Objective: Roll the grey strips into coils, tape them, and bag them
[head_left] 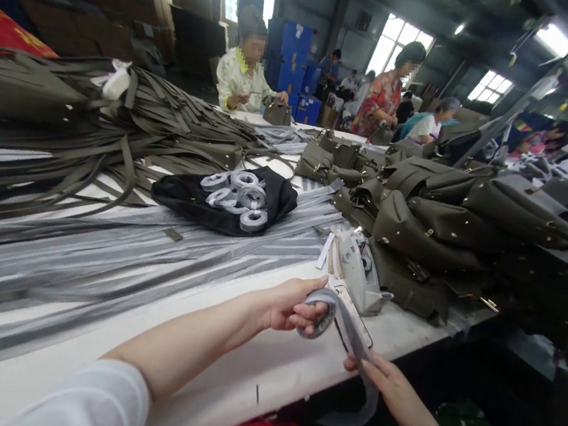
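Partly coiled, a grey strap (352, 326) in a clear wrapping runs between my two hands over the table's front edge. My left hand (296, 306) grips the coil, its fingers through the loop. With thumb and fingers, my right hand (377, 373) pinches the strap farther along, and the loose tail hangs below it. Under the strap lies a phone-like flat white object (354, 312). Beyond my hands, several rolled grey straps (251, 197) rest on a black bag (184, 198).
Long wrapped straps (149, 257) cover the white table (218, 367) on the left, with dark olive straps (171, 111) behind. Olive bags (422, 219) are piled at right, beside a small white container (361, 267). Co-workers (249, 72) work across the table.
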### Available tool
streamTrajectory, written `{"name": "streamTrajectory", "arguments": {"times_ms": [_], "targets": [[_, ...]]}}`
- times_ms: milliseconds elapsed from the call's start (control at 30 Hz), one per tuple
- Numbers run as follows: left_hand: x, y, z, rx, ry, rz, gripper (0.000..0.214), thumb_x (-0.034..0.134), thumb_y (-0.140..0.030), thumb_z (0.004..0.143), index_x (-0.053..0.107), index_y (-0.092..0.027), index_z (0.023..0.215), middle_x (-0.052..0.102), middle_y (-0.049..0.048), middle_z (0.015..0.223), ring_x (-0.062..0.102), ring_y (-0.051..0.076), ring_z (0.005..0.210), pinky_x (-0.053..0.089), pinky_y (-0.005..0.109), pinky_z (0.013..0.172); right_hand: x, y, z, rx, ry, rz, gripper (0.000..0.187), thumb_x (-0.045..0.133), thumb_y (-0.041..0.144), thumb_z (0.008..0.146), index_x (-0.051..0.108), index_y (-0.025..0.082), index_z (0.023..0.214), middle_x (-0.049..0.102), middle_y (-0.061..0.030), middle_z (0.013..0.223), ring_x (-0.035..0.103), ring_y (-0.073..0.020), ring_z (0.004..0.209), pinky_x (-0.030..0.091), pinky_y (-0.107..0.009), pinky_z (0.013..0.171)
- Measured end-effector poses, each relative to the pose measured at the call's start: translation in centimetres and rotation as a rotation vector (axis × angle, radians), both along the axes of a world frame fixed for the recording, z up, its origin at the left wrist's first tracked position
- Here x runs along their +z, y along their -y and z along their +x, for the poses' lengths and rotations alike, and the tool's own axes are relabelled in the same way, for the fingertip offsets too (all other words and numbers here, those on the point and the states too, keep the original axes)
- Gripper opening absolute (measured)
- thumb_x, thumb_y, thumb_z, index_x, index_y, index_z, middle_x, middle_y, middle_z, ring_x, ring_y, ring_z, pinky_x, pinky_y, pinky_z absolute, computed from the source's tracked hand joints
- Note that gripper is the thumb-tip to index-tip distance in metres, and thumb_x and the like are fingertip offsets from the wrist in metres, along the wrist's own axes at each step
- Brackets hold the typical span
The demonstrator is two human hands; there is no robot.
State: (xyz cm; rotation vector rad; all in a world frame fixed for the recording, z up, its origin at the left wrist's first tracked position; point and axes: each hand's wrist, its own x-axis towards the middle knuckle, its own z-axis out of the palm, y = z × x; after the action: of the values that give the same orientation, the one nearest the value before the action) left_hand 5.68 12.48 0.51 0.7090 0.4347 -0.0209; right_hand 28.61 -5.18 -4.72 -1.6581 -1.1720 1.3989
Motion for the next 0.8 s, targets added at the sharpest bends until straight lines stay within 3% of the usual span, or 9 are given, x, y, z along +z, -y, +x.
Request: {"name": "streamTrajectory", "arguments": {"times_ms": [167,233,300,367,467,567,633,700,800], "targets": [[1.1,-1.0,-0.1,0.077,0.009,-0.058,0.069,0.012,-0.059,0.097,0.048,-0.016,0.057,0.024,-0.0079,0.03,0.017,0.007,0.027,0.041,0.022,0.049,-1.1,-0.1,0.1,-0.111,-0.066,-0.023,0.05,0.063,0.062,0.081,0.075,0.016,0.093,0.076,-0.01,0.094,0.067,-0.0292,0.098,0.046,-0.044,0.097],[1.6,-1.4,-0.2,0.119,0.039,-0.094,0.069,0.01,-0.055,0.099,0.05,-0.016,0.059,0.024,-0.0081,0.032,0.018,0.007,0.028,0.042,0.021,0.05,-1.3,-0.3,0.5,-0.176,-0.092,0.018,0.049,0.059,0.063,0.083,0.072,0.016,0.088,0.073,-0.0061,0.075,0.067,-0.0222,0.074,0.052,-0.035,0.076],[2.4,-1.8,-0.2,0.166,0.08,-0.128,0.068,0.009,-0.053,0.099,0.052,-0.015,0.062,0.025,-0.0083,0.034,0.019,0.007,0.029,0.043,0.021,0.051,-1.2,-0.8,0.6,-0.214,-0.084,0.067,0.05,0.052,0.066,0.086,0.067,0.018,0.086,0.061,0.0007,0.057,0.05,-0.0134,0.046,0.043,-0.027,0.049],[3.4,-2.1,0.0,0.223,0.136,-0.143,0.066,0.011,-0.05,0.1,0.055,-0.013,0.066,0.026,-0.0085,0.037,0.02,0.007,0.031,0.044,0.021,0.054,-0.3,-1.6,-0.2,-0.16,-0.009,0.096,0.048,0.054,0.066,0.083,0.063,0.019,0.088,0.05,0.0061,0.051,0.034,-0.0092,0.038,0.031,-0.024,0.041],[4.7,-2.2,1.1,0.436,0.274,-0.052,0.059,0.016,-0.046,0.1,0.058,-0.012,0.076,0.032,-0.007,0.044,0.03,0.008,0.038,0.047,0.025,0.065,2.0,-2.3,-3.2,0.088,0.192,0.1,0.036,0.066,0.055,0.079,0.064,0.021,0.092,0.059,0.0029,0.065,0.052,-0.014,0.055,0.043,-0.026,0.055],[4.4,-1.7,2.4,0.849,0.29,0.413,0.045,0.031,-0.047,0.097,0.059,-0.015,0.084,0.048,0.0,0.061,0.05,0.014,0.058,0.046,0.032,0.08,5.1,-1.7,-6.7,0.416,0.161,0.033,0.029,0.056,0.048,0.09,0.069,0.023,0.092,0.069,-0.0015,0.078,0.062,-0.0195,0.078,0.047,-0.031,0.077],[2.9,-1.0,2.6,0.903,0.161,0.876,0.035,0.049,-0.05,0.089,0.059,-0.018,0.08,0.054,0.0053,0.073,0.055,0.022,0.08,0.042,0.035,0.088,7.3,-0.6,-7.4,0.501,-0.057,-0.018,0.036,0.049,0.051,0.093,0.071,0.022,0.095,0.068,-0.0015,0.067,0.06,-0.0162,0.062,0.047,-0.029,0.066],[0.8,0.2,2.1,0.654,0.052,1.254,0.032,0.065,-0.051,0.075,0.056,-0.021,0.07,0.053,0.0075,0.073,0.054,0.028,0.091,0.039,0.038,0.092,8.9,0.3,-6.0,0.36,-0.232,0.001,0.043,0.052,0.058,0.089,0.072,0.02,0.091,0.061,-0.0005,0.054,0.048,-0.0116,0.044,0.038,-0.024,0.047],[-1.8,2.3,0.6,0.219,0.006,1.478,0.036,0.066,-0.052,0.073,0.049,-0.023,0.06,0.048,0.0048,0.064,0.055,0.027,0.082,0.04,0.038,0.088,9.0,1.0,-1.7,0.053,-0.153,0.06,0.038,0.061,0.055,0.084,0.072,0.019,0.083,0.061,-0.0019,0.054,0.044,-0.0098,0.04,0.034,-0.023,0.041]]}}
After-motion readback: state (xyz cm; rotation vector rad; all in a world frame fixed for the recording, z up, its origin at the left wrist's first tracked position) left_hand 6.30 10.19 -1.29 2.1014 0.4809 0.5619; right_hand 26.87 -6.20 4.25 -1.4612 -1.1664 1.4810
